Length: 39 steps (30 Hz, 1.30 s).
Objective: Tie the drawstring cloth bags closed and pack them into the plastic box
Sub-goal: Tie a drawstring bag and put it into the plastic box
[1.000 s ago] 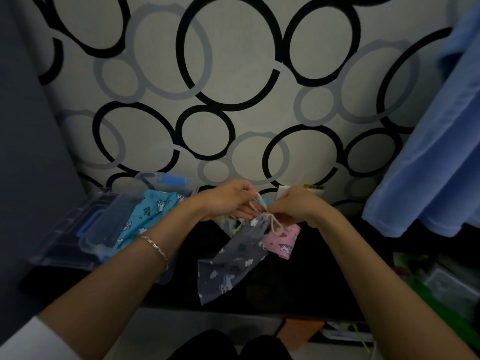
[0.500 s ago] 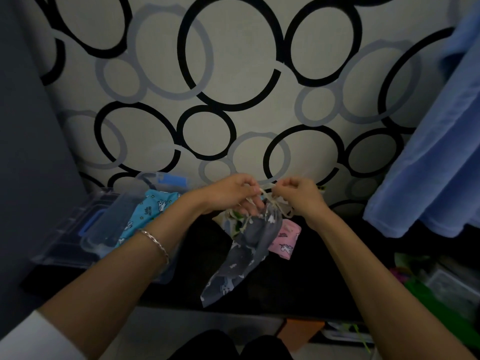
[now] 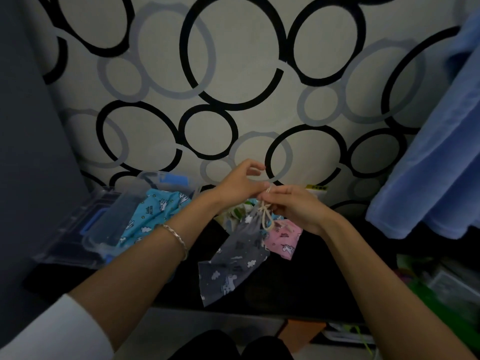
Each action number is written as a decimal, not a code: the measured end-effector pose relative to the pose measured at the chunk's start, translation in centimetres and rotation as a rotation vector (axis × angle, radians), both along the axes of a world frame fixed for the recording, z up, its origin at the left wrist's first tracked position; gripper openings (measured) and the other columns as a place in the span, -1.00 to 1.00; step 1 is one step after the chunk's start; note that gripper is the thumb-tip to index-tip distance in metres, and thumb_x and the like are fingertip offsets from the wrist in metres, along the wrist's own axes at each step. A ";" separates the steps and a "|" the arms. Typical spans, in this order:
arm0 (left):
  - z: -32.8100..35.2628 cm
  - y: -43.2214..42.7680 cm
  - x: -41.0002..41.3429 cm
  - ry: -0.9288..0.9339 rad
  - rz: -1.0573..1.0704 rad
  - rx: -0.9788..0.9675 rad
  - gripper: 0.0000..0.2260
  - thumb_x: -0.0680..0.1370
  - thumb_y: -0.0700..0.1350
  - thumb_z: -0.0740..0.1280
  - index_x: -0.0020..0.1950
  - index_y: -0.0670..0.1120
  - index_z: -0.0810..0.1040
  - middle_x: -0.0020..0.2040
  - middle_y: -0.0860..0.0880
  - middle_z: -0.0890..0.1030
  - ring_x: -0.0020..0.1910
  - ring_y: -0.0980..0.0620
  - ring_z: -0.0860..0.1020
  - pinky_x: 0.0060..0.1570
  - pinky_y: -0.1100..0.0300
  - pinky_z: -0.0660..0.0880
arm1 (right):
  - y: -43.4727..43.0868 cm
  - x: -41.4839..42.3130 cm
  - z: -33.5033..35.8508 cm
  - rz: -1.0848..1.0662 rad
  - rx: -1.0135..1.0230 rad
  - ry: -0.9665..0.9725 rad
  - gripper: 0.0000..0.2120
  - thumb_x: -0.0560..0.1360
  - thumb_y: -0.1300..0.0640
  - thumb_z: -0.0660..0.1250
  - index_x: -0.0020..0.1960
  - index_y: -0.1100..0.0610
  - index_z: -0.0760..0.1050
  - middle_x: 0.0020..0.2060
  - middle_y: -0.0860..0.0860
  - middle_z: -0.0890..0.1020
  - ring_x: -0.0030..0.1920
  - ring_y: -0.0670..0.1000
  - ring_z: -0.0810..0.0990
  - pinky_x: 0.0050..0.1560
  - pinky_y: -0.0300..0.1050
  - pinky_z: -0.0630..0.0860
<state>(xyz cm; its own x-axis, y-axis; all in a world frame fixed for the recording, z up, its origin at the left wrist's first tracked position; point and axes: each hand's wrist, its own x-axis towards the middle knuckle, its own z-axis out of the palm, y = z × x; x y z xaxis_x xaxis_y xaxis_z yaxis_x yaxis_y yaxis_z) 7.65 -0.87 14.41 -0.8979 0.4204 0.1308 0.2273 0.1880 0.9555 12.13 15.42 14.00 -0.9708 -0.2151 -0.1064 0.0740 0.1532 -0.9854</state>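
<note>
Left hand: thumb and forefinger pinch the upper end of the pale drawstring cord; the remaining fingers are spread above it. A bracelet sits on that wrist.

Right hand: fingertips pinch the same cord just below the left hand's hold, at the knot.

Grey unicorn-print bag: neck gathered at the cord and held at centre, body hanging down toward the near side over the dark tabletop. Contact with the surface cannot be determined.

Pink unicorn-print bag: lies on the tabletop just right of the grey bag, under the right hand.

Clear plastic box: stands at left, well apart from the hands. A blue unicorn-print bag lies in it.

A blue cloth hangs at far right, against a circle-patterned backdrop.
</note>
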 end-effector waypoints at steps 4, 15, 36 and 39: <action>-1.3 -0.2 0.2 -0.219 -0.017 0.076 -0.71 0.57 -0.16 0.34 0.26 -0.14 0.41 0.17 -0.12 0.53 -0.05 0.02 0.59 -0.11 0.22 0.57 | 0.3 0.1 -0.4 -0.003 0.021 0.011 -0.65 0.39 0.00 0.50 0.00 0.27 0.65 -0.02 0.38 0.57 -0.01 0.17 0.44 0.11 0.17 0.36; -0.6 -1.8 0.3 -0.344 -0.266 -0.045 -0.76 0.61 -0.04 0.26 0.07 -0.17 0.63 -0.21 -0.01 0.62 -0.22 0.10 0.53 -0.08 0.20 0.45 | 0.5 -0.2 -0.4 -0.133 0.053 0.086 -0.98 0.43 0.20 0.48 -0.19 0.12 0.66 -0.16 0.21 0.64 -0.11 0.16 0.51 -0.02 0.08 0.43; 0.1 -1.0 0.7 0.146 -0.074 -0.354 -0.76 0.57 -0.08 0.32 -0.14 -0.25 0.62 -0.36 -0.02 0.47 -0.37 0.10 0.39 -0.29 0.17 0.33 | 0.4 0.4 -0.5 -0.143 0.259 0.218 -0.89 0.52 0.19 0.38 -0.11 0.19 0.67 -0.28 0.10 0.70 -0.31 -0.07 0.62 -0.29 -0.21 0.51; -0.1 -0.9 0.7 0.188 -0.068 -0.312 -0.85 0.58 -0.12 0.32 -0.14 -0.11 0.61 -0.36 0.04 0.49 -0.36 0.15 0.40 -0.28 0.21 0.35 | 0.7 0.2 -0.9 -0.101 -0.032 0.010 -0.84 0.47 0.16 0.41 -0.08 0.27 0.65 -0.24 0.13 0.67 -0.26 -0.01 0.58 -0.16 -0.12 0.42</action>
